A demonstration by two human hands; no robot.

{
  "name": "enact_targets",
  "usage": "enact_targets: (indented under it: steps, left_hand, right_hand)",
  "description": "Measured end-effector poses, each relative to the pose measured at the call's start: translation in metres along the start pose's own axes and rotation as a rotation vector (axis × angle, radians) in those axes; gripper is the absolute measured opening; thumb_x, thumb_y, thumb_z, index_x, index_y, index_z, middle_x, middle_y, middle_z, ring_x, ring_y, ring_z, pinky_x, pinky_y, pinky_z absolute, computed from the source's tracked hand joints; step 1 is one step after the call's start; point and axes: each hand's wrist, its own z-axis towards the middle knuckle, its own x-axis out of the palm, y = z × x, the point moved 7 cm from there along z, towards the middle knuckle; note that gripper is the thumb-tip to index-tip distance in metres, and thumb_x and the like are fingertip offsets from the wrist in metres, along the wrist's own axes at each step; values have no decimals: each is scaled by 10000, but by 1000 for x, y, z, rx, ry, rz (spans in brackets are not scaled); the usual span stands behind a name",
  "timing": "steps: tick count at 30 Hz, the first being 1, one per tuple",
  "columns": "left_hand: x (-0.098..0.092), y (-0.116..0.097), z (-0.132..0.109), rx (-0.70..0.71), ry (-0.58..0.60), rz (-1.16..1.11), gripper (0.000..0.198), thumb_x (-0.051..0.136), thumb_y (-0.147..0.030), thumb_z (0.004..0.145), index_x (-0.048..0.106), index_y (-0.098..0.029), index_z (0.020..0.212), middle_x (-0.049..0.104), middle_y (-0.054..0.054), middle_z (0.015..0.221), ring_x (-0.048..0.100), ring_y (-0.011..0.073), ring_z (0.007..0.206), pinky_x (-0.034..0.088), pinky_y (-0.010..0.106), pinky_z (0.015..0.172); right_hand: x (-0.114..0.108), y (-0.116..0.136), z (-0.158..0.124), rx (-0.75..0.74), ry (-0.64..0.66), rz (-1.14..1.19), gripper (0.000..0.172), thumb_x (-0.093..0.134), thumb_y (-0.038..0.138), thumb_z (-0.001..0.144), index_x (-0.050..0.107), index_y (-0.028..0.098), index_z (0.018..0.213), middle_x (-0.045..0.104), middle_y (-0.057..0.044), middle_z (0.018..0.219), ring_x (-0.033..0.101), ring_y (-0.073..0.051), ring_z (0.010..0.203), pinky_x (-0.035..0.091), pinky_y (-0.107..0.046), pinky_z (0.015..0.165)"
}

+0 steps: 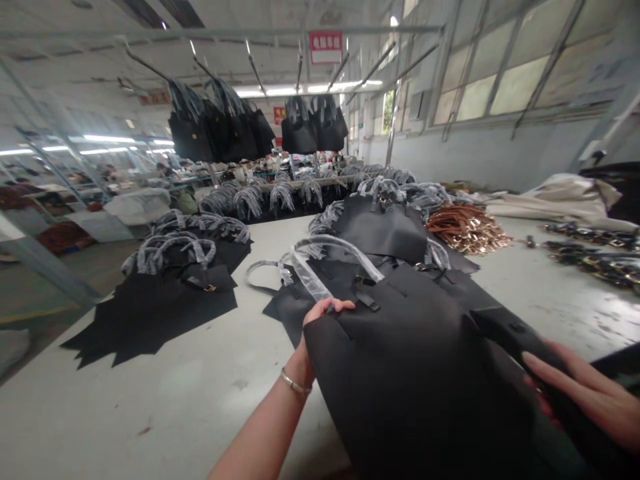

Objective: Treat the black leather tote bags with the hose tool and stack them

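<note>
A black leather handbag (415, 373) lies in front of me on the white table (165, 393), its plastic-wrapped handles (325, 257) pointing away. My left hand (320, 319) is closed on the bag's upper left edge, fingers curled over it; a thin bracelet circles the wrist. My right hand (585, 393) lies on the bag's right side with fingers stretched out flat along a narrow black flap.
Stacks of black bags with wrapped handles sit at left (170, 287) and behind (385, 227). A pile of brown straps (467, 230) and dark buckled straps (595, 257) lie at right, near cream fabric (560, 197). More bags hang overhead (220, 130).
</note>
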Motion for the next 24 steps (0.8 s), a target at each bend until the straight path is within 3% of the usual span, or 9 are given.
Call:
enact_targets:
  steps: [4,6,8,9,11,13,16,19,24]
  left_hand:
    - [-63,27,4,-202,-169,380,212,550,-323,826,591,-129,752,667,136,839,669,280,849,521,438,832]
    - [-84,25,2,-177,-263,471,164,539,-269,829,605,-123,863,663,150,930,647,297,961,492,456,893]
    - [-91,25,-8,-111,-365,562,198,556,-208,815,589,-150,1001,630,139,1104,563,282,1150,416,435,1008]
    - [-87,28,-15,-71,-382,614,235,565,-188,809,582,-168,1042,609,125,1164,520,266,1208,378,418,1050]
    - [-62,44,-30,21,-304,766,259,576,-181,812,595,-193,1069,590,103,1220,490,246,1239,341,394,1090]
    - [-17,69,-47,177,-36,1090,288,552,-233,857,602,-204,1139,564,98,1294,478,244,1256,338,403,1108]
    - [22,108,-71,296,154,1376,469,559,-354,887,506,-211,1330,386,103,1492,309,280,1395,234,469,1171]
    - [33,124,-80,327,225,1484,497,480,-444,931,467,-226,1378,328,101,1530,230,301,1432,178,526,1178]
    - [31,121,-77,324,269,1525,522,427,-479,946,455,-215,1396,330,110,1529,223,306,1434,187,523,1177]
  right_hand:
    - [34,18,-18,150,99,58,672,627,575,661,438,245,1215,649,-54,692,595,-233,490,529,-319,410]
    - [55,19,-17,151,181,9,737,643,589,640,434,230,1249,657,-49,713,597,-221,486,520,-305,396]
    - [80,16,-12,108,295,-31,744,655,607,667,439,226,1268,648,-25,715,589,-189,458,497,-274,371]
    - [92,14,-8,83,353,-45,722,655,609,693,443,231,1271,640,-9,719,587,-172,448,488,-258,364]
    - [115,11,2,51,448,-69,653,642,603,749,455,244,1262,624,17,725,591,-147,441,476,-231,359]
    - [135,11,13,38,515,-89,561,632,592,783,494,245,1201,611,33,720,594,-129,437,465,-209,353]
    - [156,15,27,64,584,-99,461,633,596,793,543,220,1042,592,41,692,568,-103,399,439,-189,327]
    - [167,19,40,118,615,-99,449,614,604,814,541,209,1013,594,35,687,558,-95,387,429,-180,317]
    - [177,25,56,148,652,-81,466,572,627,844,541,200,1029,625,8,717,574,-102,412,443,-178,328]
